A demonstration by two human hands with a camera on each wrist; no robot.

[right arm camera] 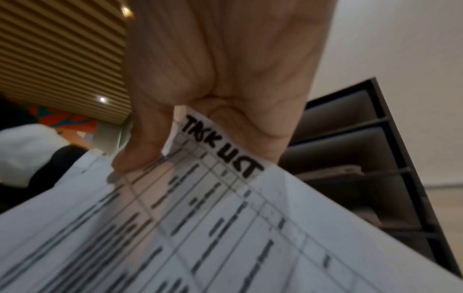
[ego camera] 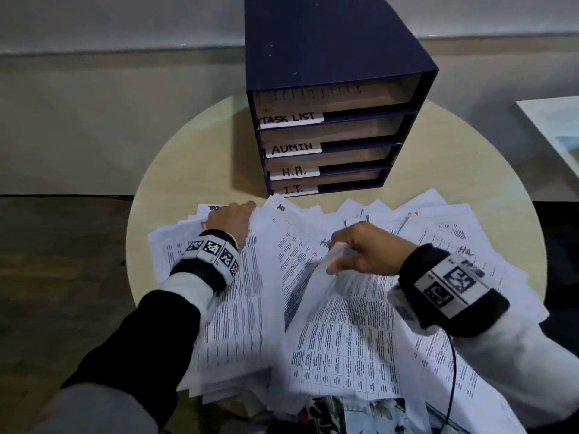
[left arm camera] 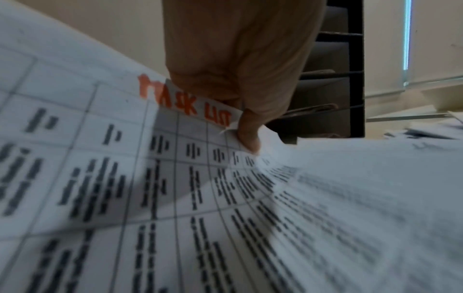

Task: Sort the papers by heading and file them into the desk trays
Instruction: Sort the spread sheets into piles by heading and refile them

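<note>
A dark blue tray unit (ego camera: 326, 57) stands at the back of the round table (ego camera: 194, 158); its four trays are labelled TASK LIST (ego camera: 289, 118), ADMIN, H.R. and I.T. Printed papers (ego camera: 438, 239) lie fanned across the front of the table. My left hand (ego camera: 233, 220) pinches the top edge of a sheet (left arm camera: 100, 158) headed TASK LIST in orange, low over the left of the pile. My right hand (ego camera: 366, 250) pinches the top corner of another sheet (right arm camera: 225, 218), headed TASK LIST in black, and holds it lifted off the pile at the middle.
A white surface (ego camera: 551, 126) sits past the table's right edge. Patterned fabric (ego camera: 344, 415) lies under the papers at the near edge. A thin black cable (ego camera: 451, 371) hangs from my right wrist. Bare tabletop shows on both sides of the tray unit.
</note>
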